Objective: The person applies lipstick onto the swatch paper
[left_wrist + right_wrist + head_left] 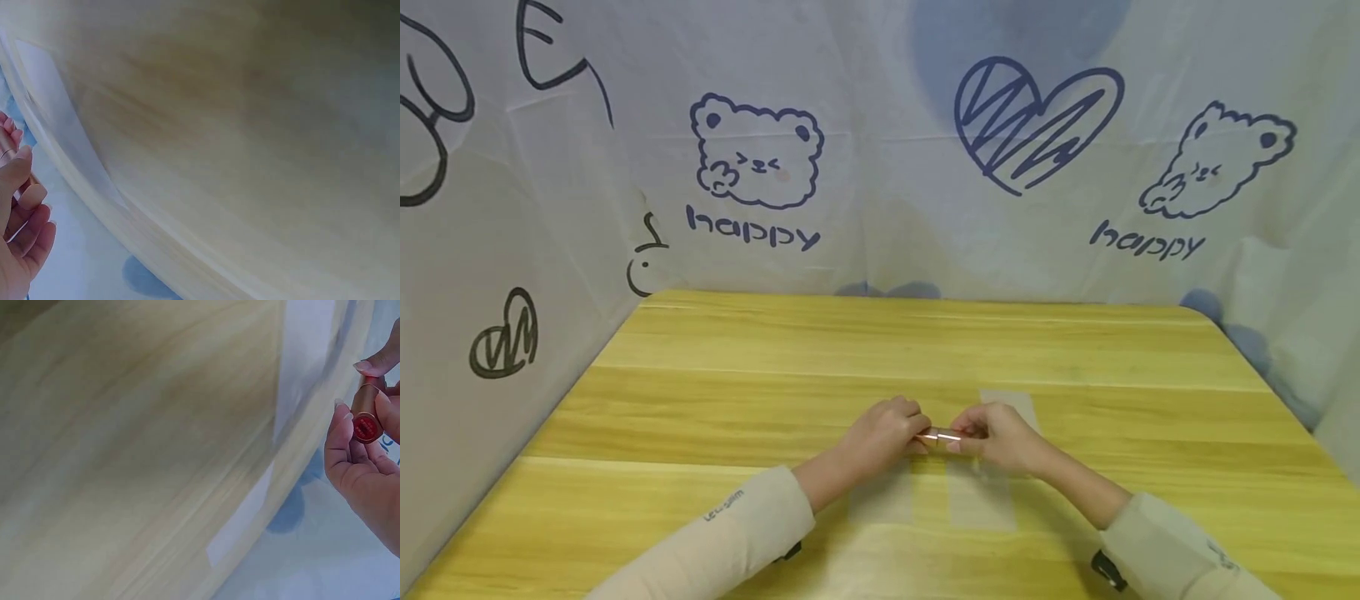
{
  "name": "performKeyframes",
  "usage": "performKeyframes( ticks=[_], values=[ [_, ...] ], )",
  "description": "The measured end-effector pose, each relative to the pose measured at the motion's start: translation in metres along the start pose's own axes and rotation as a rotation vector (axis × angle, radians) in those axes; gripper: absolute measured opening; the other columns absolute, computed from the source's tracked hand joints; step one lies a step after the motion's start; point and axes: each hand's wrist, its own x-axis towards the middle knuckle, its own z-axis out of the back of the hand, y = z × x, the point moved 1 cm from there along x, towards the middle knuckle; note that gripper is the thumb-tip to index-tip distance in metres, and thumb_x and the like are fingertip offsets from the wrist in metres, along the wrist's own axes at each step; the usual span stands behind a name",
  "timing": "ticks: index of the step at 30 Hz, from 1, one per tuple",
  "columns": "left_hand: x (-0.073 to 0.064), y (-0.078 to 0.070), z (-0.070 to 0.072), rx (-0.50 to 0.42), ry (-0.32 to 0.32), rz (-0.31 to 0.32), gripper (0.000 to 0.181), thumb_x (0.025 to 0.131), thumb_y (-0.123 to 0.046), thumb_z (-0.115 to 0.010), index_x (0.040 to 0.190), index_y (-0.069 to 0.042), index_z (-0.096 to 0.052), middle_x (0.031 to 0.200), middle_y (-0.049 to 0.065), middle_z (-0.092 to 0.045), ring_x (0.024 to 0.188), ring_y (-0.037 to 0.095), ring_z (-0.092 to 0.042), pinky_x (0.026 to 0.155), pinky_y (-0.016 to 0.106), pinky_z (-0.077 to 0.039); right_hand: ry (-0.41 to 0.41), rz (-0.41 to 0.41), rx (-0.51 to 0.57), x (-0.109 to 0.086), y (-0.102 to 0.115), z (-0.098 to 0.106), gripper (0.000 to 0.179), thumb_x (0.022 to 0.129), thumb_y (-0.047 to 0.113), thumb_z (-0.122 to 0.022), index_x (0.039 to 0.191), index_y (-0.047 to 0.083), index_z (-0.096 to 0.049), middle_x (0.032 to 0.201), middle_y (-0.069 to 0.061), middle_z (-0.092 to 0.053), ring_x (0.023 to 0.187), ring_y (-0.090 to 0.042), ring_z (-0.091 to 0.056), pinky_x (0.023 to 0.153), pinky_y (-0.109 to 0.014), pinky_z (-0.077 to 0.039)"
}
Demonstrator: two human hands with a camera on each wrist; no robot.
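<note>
A shiny rose-gold lipstick tube (942, 437) lies sideways between the two hands, above the middle of the table. My left hand (886, 432) pinches its left end, while the right hand (1011, 440) grips the other end with thumb and fingers. A thin seam shows around the tube between the hands. From the right wrist, the tube (367, 403) points its base toward the camera, with a round red label (366, 429) on it. The left wrist view catches the opposite, plain end of the tube (32, 195) beside the left thumb.
The wood-grain table (715, 400) carries several pale translucent strips, one below the left hand (880, 498), one below the right (983, 504), another behind it (1009, 402). A white cloth (895, 175) with drawn bears and hearts hangs behind the table and along its sides.
</note>
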Motion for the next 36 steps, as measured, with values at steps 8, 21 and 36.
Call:
performKeyframes(
  ticks=[8,21,36],
  values=[
    [0.000,0.007,-0.006,0.029,-0.112,-0.046,0.017,0.072,-0.020,-0.079,0.078,-0.008,-0.068,0.075,-0.002,-0.063,0.067,0.009,-0.056,0.062,0.015,-0.047,-0.029,-0.006,0.031,-0.005,-0.010,0.002,0.018,0.085,0.015,-0.066,0.092,-0.002,-0.068,0.077,-0.005,-0.062,0.064,-0.008,-0.047,0.053,-0.017,-0.041],
    [0.005,0.028,-0.008,-0.438,0.022,0.283,0.015,0.082,-0.003,-0.068,0.096,0.000,-0.063,0.092,0.009,-0.066,0.086,0.018,-0.064,0.075,0.023,-0.055,-0.135,-0.069,0.122,-0.014,-0.027,0.009,0.020,0.086,0.015,-0.065,0.098,-0.001,-0.067,0.085,-0.008,-0.064,0.071,-0.009,-0.054,0.060,-0.020,-0.048],
    [0.023,0.038,-0.021,-0.685,-0.054,0.538,0.017,0.079,-0.001,-0.070,0.095,0.005,-0.068,0.092,0.016,-0.070,0.086,0.026,-0.067,0.078,0.030,-0.056,-0.296,-0.143,0.323,-0.020,-0.027,0.010,0.033,0.088,0.017,-0.064,0.109,-0.007,-0.060,0.099,-0.024,-0.065,0.073,-0.007,-0.059,0.063,-0.023,-0.052]
  ],
)
